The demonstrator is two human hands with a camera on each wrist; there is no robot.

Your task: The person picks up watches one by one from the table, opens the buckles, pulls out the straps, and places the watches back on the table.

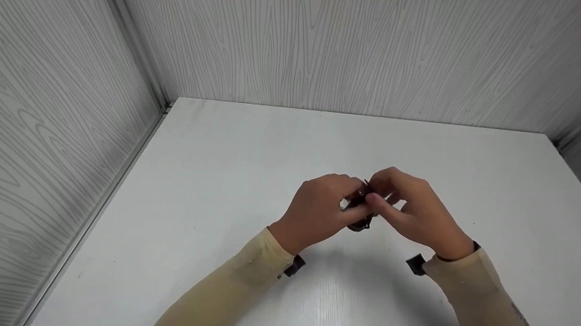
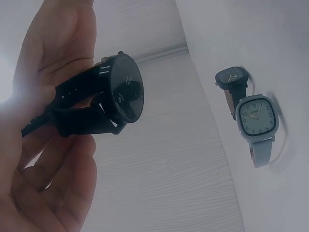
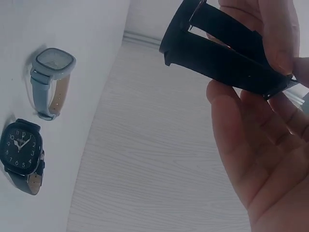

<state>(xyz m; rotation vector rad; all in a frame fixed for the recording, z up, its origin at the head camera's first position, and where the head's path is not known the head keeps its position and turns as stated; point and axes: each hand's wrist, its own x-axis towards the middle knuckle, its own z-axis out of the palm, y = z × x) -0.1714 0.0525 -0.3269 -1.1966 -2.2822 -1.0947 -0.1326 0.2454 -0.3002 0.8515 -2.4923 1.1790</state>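
A black wristwatch with a round dark dial and a black strap is held up between both hands. Its strap is bent into a loop, with the tail and buckle at the fingers. My left hand pinches the strap between thumb and fingers. From the other side, my right hand grips the strap's end by the buckle, thumb against fingertips. In the head view the fingers cover most of the watch; the right wrist view shows the strap side-on.
Both wrist views show a pale grey-blue square watch and a black square-faced watch close together on a white surface. The white table meets wood-grain panels at the left and back.
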